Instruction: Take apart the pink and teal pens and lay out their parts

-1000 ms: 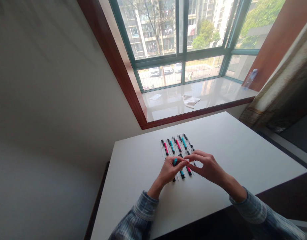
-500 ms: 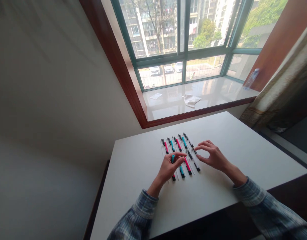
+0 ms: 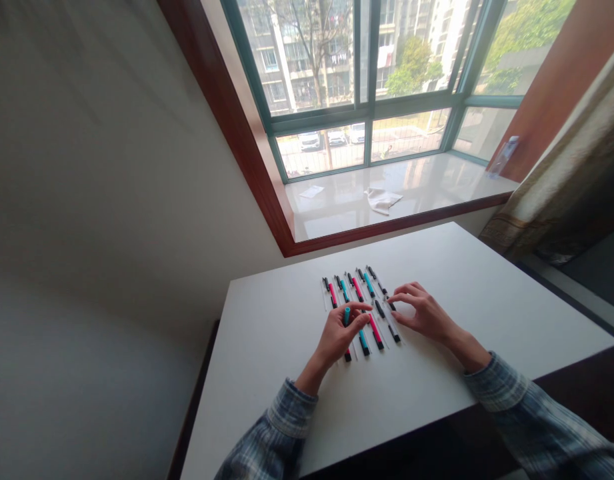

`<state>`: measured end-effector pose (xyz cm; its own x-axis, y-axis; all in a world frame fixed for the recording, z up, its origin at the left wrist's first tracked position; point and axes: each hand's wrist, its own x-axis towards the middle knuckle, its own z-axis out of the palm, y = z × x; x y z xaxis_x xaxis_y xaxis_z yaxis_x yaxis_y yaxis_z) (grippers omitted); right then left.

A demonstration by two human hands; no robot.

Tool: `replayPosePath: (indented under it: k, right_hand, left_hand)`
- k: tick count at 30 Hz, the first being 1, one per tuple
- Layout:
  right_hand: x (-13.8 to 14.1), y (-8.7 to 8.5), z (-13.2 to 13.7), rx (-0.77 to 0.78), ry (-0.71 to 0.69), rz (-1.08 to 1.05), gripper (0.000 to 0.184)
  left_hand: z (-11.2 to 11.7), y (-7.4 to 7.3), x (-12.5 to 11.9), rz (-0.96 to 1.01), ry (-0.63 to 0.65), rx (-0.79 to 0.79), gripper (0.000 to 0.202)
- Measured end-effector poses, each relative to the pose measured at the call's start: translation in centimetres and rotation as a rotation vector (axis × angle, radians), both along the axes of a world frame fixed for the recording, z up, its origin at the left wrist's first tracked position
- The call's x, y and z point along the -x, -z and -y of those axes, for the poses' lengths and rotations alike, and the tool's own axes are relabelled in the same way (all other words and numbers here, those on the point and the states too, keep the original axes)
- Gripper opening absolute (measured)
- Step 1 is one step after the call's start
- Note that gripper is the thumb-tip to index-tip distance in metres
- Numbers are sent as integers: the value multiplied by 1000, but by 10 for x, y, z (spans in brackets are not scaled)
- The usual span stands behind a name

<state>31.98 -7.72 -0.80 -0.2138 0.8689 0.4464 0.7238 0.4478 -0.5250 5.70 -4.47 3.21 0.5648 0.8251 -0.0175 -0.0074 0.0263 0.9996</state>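
Note:
Two rows of pens lie side by side on the white table, some pink, some teal, all with black ends. The far row of pens lies untouched. My left hand is closed around a teal pen that sticks up out of the fist above the near row. My right hand has its thumb and forefinger pinched at the far end of a white and black pen at the right of the near row. A pink pen and a teal pen lie between my hands.
A window sill runs behind the table with a crumpled white cloth, a slip of paper and a plastic bottle at its right end. A curtain hangs at the right. A plain wall stands left.
My right hand has left my left hand and moved right and down to the rightmost pen of the near row. My left hand has kept the teal pen and shifted slightly away.

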Motion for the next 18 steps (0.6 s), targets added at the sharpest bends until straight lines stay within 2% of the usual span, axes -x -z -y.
replayPosePath:
  k: [4, 8, 12, 18]
  right_hand:
    - [-1, 1, 0, -32, 41, -23, 15]
    - [7, -5, 4, -59, 78, -111, 12]
    - [35, -18, 20, 30, 64, -288, 12]
    - [84, -29, 43, 218, 16, -508, 28]
  left_hand:
    - [-1, 0, -2, 110, -56, 59, 48]
    - [0, 1, -5, 222, -116, 127, 40]
    - [1, -1, -4, 190, -129, 88, 34]
    - [1, -7, -3, 163, -155, 19, 37]
